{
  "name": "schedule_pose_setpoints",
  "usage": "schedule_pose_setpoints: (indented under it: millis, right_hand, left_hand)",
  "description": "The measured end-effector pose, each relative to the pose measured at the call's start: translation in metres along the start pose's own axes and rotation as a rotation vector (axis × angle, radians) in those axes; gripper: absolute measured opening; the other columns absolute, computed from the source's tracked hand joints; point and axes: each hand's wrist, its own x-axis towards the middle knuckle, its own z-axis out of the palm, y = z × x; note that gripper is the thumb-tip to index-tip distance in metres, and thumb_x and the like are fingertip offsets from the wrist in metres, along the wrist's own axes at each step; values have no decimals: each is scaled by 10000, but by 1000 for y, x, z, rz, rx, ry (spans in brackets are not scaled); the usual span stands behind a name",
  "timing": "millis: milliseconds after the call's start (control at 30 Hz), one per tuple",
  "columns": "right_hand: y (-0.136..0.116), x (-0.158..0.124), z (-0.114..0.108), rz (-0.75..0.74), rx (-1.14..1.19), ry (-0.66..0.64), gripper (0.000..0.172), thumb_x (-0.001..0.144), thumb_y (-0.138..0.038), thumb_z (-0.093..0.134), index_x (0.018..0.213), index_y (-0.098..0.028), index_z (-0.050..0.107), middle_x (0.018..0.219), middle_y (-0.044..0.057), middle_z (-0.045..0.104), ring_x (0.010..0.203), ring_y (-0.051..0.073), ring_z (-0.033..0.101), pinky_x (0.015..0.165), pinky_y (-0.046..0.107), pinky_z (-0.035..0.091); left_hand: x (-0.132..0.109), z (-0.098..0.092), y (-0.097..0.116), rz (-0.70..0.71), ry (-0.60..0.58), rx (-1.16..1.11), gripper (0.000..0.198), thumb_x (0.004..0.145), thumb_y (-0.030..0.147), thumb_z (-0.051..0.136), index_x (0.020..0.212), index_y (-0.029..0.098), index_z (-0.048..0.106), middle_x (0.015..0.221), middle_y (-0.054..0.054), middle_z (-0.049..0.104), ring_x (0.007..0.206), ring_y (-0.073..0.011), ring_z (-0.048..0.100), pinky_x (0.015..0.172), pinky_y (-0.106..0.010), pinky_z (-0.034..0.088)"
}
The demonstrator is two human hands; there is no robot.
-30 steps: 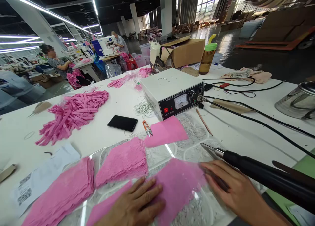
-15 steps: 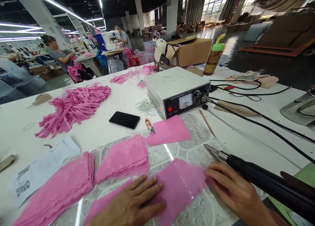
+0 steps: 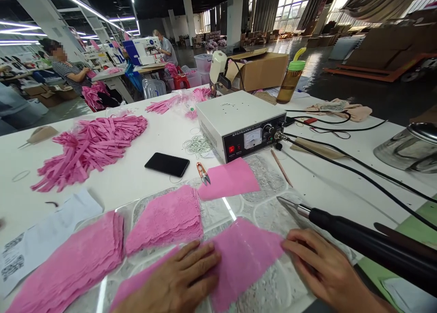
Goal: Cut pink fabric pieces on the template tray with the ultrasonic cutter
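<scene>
My left hand (image 3: 177, 281) lies flat, fingers spread, on a pink fabric piece (image 3: 244, 254) spread over a glass sheet (image 3: 273, 285) on the white table. At the piece's right edge rests my right hand (image 3: 321, 270), its fingers stretched out and touching the fabric. Just beyond that hand lies a black hand tool with a metal tip (image 3: 341, 231), not held. Two stacks of pink lace pieces (image 3: 164, 219) (image 3: 71, 263) sit to the left. Another single pink piece (image 3: 228, 179) lies farther back.
A white control box with a meter (image 3: 241, 122) stands mid-table with black cables (image 3: 358, 172) running right. Near it are a phone (image 3: 167, 164), thread snips (image 3: 203, 173), a pencil (image 3: 282, 167), pink strips (image 3: 88, 147), a bottle (image 3: 289, 78), a cardboard box (image 3: 259, 69). Other people work at sewing machines behind.
My right hand has slid slightly off the pink piece to its right edge. The view has shifted a little; my left hand stays on the fabric.
</scene>
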Motion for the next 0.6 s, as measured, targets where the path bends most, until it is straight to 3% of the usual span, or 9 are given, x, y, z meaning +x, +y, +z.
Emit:
schedule_pose_setpoints:
  millis: [200, 400, 600]
  right_hand:
    - [1, -4, 3, 79, 5, 73, 260, 917, -82, 474, 1107, -174, 626, 990, 94, 610, 916, 176, 633, 783, 249, 548]
    - [-8, -4, -5, 150, 4, 169, 186, 917, -131, 511, 1031, -198, 641, 972, 70, 645, 872, 161, 667, 774, 209, 554]
    - [-10, -9, -4, 116, -7, 156, 236, 903, -71, 478, 1040, -177, 639, 966, 77, 648, 889, 155, 666, 789, 205, 559]
  left_hand:
    - [31, -4, -7, 84, 0, -10, 339, 987, 188, 422, 1307, 141, 522, 1393, -65, 527, 1331, -212, 446, 1137, -380, 337]
    - [77, 13, -18, 153, 15, -66, 374, 995, 198, 383, 1354, 151, 476, 1415, -55, 506, 1330, -232, 442, 1146, -441, 309]
    - [78, 24, -22, 135, 36, -34, 373, 989, 219, 437, 1352, 143, 475, 1436, -66, 480, 1350, -222, 418, 1159, -419, 303]
